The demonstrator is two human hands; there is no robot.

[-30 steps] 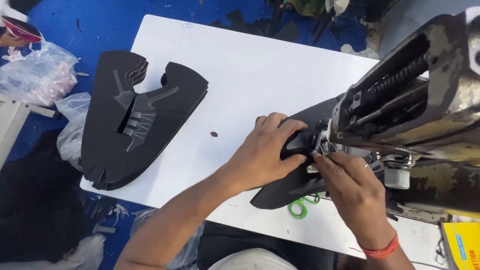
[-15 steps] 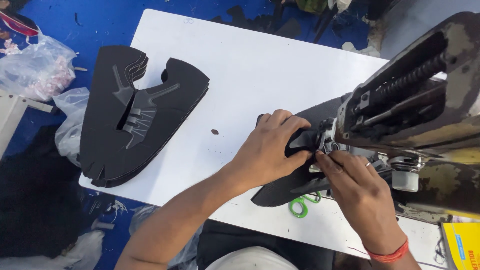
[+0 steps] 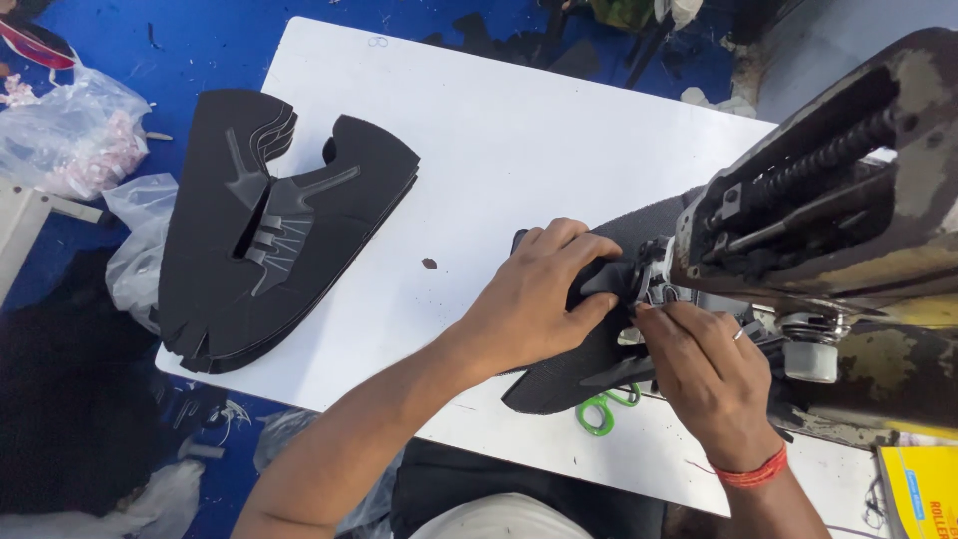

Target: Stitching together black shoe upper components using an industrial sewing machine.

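Observation:
A black shoe-upper piece (image 3: 559, 374) lies on the white table (image 3: 499, 130) under the head of a worn sewing machine (image 3: 828, 210). My left hand (image 3: 539, 294) presses flat on the piece and grips its folded edge just left of the needle area. Fingers of my right hand (image 3: 704, 374), which has a ring and a red wrist thread, pinch the same piece right below the presser foot (image 3: 654, 284). Both hands partly hide the piece.
A stack of several identical black cut uppers (image 3: 269, 230) sits at the table's left end. Green-handled snips (image 3: 599, 411) poke out from under the piece. Clear plastic bags (image 3: 70, 140) lie on the blue floor at left; a yellow box (image 3: 918, 489) is at bottom right.
The hands stay on the piece at the presser foot; my left fingers have curled slightly tighter over the edge. The view has shifted a little.

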